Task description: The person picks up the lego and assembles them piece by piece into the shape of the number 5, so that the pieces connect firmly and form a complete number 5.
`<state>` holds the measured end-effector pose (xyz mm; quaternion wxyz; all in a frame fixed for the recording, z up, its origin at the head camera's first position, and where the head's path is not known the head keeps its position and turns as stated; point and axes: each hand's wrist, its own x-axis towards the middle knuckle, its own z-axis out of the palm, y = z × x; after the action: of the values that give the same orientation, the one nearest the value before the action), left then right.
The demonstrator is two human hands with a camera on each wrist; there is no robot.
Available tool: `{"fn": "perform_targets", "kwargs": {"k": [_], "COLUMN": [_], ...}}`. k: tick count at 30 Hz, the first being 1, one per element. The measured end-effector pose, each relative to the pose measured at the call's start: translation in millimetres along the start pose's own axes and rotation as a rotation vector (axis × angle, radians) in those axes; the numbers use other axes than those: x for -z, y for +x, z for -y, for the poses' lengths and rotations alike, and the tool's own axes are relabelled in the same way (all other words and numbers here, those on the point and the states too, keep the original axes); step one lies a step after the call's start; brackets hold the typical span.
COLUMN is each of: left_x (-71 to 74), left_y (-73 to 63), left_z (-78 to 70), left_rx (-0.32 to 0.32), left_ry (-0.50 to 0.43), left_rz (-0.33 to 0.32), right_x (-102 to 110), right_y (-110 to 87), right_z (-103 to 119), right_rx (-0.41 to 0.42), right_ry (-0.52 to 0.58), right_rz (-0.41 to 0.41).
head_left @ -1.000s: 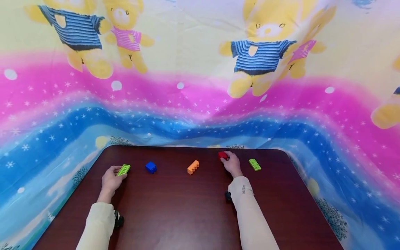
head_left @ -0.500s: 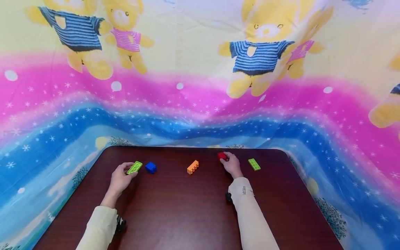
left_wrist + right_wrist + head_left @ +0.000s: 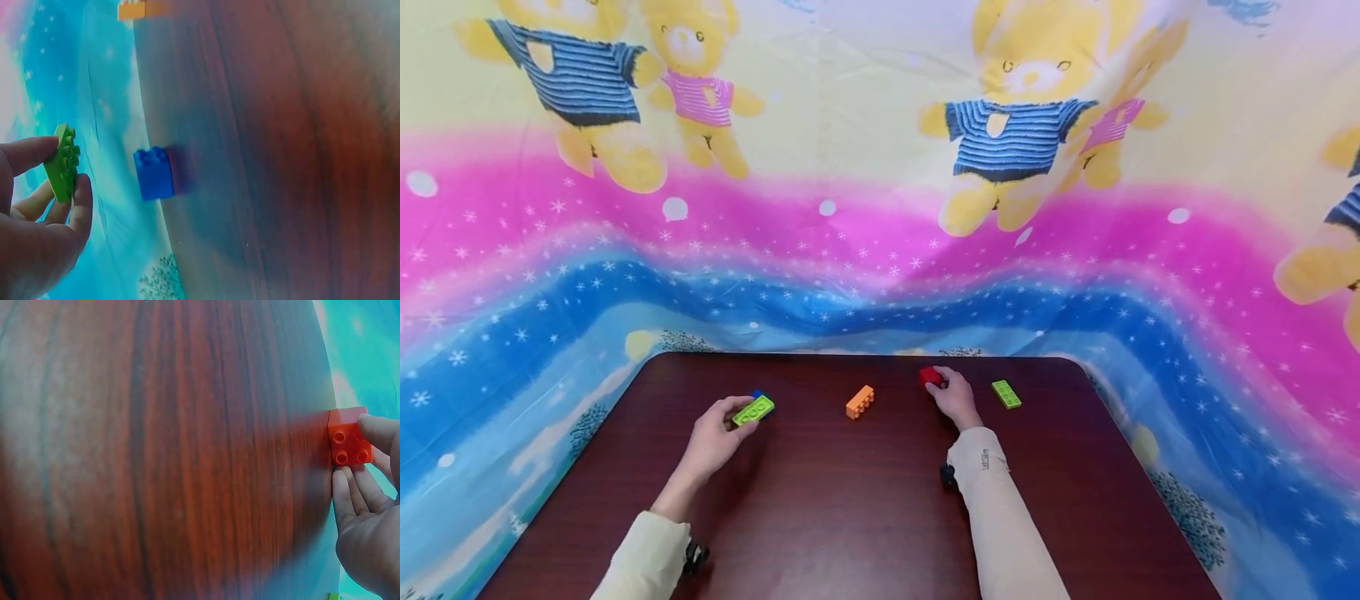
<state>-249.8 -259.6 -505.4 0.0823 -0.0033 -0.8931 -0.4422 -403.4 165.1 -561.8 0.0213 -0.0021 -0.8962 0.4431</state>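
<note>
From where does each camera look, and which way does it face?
Head: on the person's head, facing forward and down at the table; left hand, right hand and sleeves show.
Left wrist: on that wrist, facing table and blue block; that hand shows, pinching a green brick.
Right wrist: on that wrist, facing the table; that hand shows, gripping the red block.
Head and left wrist views share the orange block.
</note>
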Motion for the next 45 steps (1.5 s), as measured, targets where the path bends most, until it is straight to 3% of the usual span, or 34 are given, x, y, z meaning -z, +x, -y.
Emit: {"fn": "perform_targets", "kwargs": {"k": [12,20,31,45], "left_x": [-21.8,-32.1,-37.5,-39.1], "left_y": [-12.8,-17.9,-20.5,-21.4], "left_z": [-6.2,-5.3,-1.1,-3.8], "left_rx": [-0.060,-0.041,-0.002,-0.010], "left_ry": [0.003,-0.010,0.021,0.043], "left_rz": [0.059,0.096,0.190,0.222], "right_x": [-0.9,-1.1,-3.7,0.3], "right_y": [0.9,-1.5,1.1,-2.2], "right_z": [-1.1,-0.4,-6.4,-3.8], "right_rx": [-0.007,0.000,0.030,0.034], "right_ry": [0.015,0.027,0.035,0.046], "right_rz": [0.000,-0.004,-0.005,-0.005]}}
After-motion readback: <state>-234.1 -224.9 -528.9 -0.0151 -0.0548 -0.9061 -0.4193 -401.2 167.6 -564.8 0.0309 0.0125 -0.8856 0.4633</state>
